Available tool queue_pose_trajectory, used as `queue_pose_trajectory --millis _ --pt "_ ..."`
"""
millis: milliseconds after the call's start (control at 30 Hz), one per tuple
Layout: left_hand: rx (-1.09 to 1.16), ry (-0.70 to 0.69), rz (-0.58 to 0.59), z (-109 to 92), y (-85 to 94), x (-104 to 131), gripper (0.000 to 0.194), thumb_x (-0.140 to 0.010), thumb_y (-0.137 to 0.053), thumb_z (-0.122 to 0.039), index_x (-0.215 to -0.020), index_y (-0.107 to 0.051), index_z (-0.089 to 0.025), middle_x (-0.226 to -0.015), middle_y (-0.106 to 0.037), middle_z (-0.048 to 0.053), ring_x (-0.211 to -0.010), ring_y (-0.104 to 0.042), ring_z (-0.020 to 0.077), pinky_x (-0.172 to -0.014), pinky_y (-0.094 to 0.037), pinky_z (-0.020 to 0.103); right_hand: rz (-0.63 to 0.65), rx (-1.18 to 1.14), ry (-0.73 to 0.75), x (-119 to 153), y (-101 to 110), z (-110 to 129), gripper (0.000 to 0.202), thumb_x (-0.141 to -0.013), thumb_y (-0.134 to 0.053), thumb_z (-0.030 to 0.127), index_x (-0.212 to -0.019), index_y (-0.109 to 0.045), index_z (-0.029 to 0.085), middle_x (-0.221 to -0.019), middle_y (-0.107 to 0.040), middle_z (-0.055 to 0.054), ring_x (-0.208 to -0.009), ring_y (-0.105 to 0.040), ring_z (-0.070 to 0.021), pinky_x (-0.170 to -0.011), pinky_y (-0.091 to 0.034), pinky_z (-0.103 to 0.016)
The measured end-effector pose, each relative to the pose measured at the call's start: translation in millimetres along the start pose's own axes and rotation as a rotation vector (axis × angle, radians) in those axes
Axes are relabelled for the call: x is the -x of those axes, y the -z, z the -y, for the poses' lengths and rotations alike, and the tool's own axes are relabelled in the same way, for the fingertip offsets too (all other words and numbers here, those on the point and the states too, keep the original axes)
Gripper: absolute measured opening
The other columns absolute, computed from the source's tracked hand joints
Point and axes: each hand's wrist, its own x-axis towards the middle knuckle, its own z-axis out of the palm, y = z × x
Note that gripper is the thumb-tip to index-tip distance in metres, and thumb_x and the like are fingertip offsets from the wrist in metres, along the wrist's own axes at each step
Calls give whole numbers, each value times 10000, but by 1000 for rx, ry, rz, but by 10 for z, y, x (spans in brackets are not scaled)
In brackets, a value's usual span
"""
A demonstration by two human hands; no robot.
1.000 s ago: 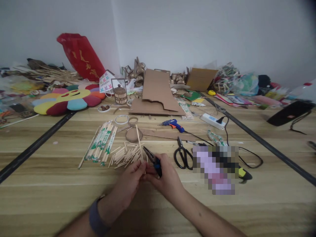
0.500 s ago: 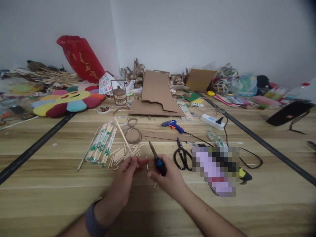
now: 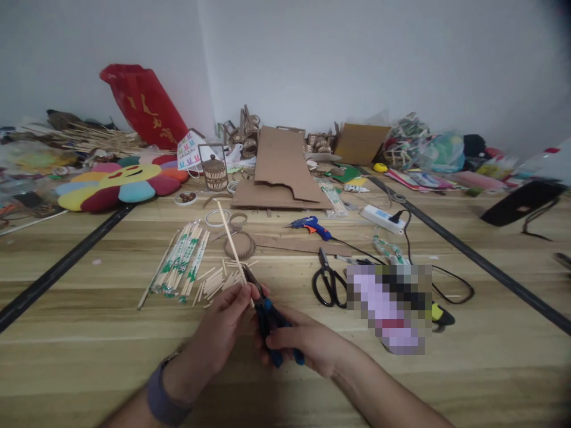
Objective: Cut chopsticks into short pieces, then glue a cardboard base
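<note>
Between thumb and fingers, my left hand [image 3: 229, 318] pinches a thin wooden chopstick [image 3: 229, 236] that slants up and away to the left. My right hand [image 3: 307, 339] is closed around the handles of blue-and-black pliers [image 3: 267, 315]. The jaws of the pliers meet the chopstick just above my left fingertips; whether they are clamped tight I cannot tell. Short cut stick pieces [image 3: 216, 282] lie in a loose heap beyond my left hand. To their left are packs of wrapped chopsticks [image 3: 182, 261]. A round cardboard piece with a ridged rim [image 3: 239, 245] sits behind the heap.
Black scissors [image 3: 329, 282] and a blue glue gun [image 3: 310, 227] lie to the right, with a power strip [image 3: 382, 219] farther back. Cardboard sheets [image 3: 285, 163], a small stick-built pot [image 3: 216, 172] and a flower cushion [image 3: 125, 183] stand toward the wall. A pixelated patch hides items at right.
My right hand has turned the pliers and brought their jaws left onto the chopstick. The chopstick in my left hand now stands more upright, its far end shifted right.
</note>
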Motion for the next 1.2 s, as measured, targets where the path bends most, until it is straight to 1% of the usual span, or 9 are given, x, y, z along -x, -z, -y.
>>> queue_pose_trajectory --millis 100,200,267,333,467,633,800,1000,1200 --pt "-86 -54 -12 -30 62 -26 360 -728 -709 -546 -688 -610 -202 -906 -710 39 -912 -620 222 -784 -502 310 -44 72 35 37 5 27 306 -547 -635 182 -852 -611 171 -728 -599 27 -602 -542 -116 -541 -383 -229" --pt "-247 -106 -16 -66 111 -36 364 -788 -648 -548 -693 -624 -197 -931 -729 58 -936 -615 236 -830 -469 324 -117 222 196 58 64 59 315 -576 -586 133 -881 -648 180 -764 -590 30 -693 -521 -128 -607 -386 -229" --pt "-371 -109 -41 -99 132 -34 369 -807 -625 -543 -699 -636 -190 -946 -735 63 -813 -624 210 -742 -466 308 -177 316 299 75 115 94 358 -608 -574 135 -952 -653 197 -816 -601 25 -767 -531 -149 -677 -406 -248" --pt "-429 -54 -38 -127 141 -33 377 -794 -627 -556 -738 -649 -184 -947 -741 71 -685 -623 186 -618 -440 286 -243 419 375 95 158 135 342 -648 -581 162 -981 -644 204 -854 -608 17 -813 -541 -169 -723 -417 -267" --pt "-384 53 27 -146 142 -37 432 -742 -651 -597 -792 -649 -168 -851 -743 79 -589 -639 172 -517 -409 256 -288 701 483 142 208 209 239 -700 -575 174 -929 -641 193 -848 -605 11 -810 -540 -169 -731 -419 -265" --pt "-332 97 38 -164 158 -55 498 -701 -689 -614 -884 -652 -152 -804 -734 66 -584 -654 162 -506 -453 243 -214 878 416 218 261 283 380 -696 -546 117 -1057 -636 198 -904 -628 -2 -830 -551 -173 -757 -425 -270" --pt "-313 113 64 -177 192 -75 584 -695 -710 -612 -1053 -612 -161 -825 -738 54 -557 -659 147 -488 -461 229 -234 946 312 266 350 331 387 -710 -547 117 -1071 -652 211 -951 -655 -8 -869 -573 -189 -778 -431 -285" --pt "-313 181 109 -164 200 -58 473 -721 -694 -596 -908 -606 -170 -791 -732 32 -526 -649 124 -517 -475 226 -200 961 285 279 385 356 386 -682 -551 104 -1032 -673 210 -918 -650 0 -844 -566 -190 -754 -430 -283" --pt "-323 236 187 -160 160 -45 481 -690 -704 -611 -852 -605 -169 -713 -713 19 -480 -627 121 -472 -438 215 -124 850 249 264 329 338 322 -649 -556 110 -940 -664 196 -855 -609 12 -824 -544 -187 -726 -417 -279"
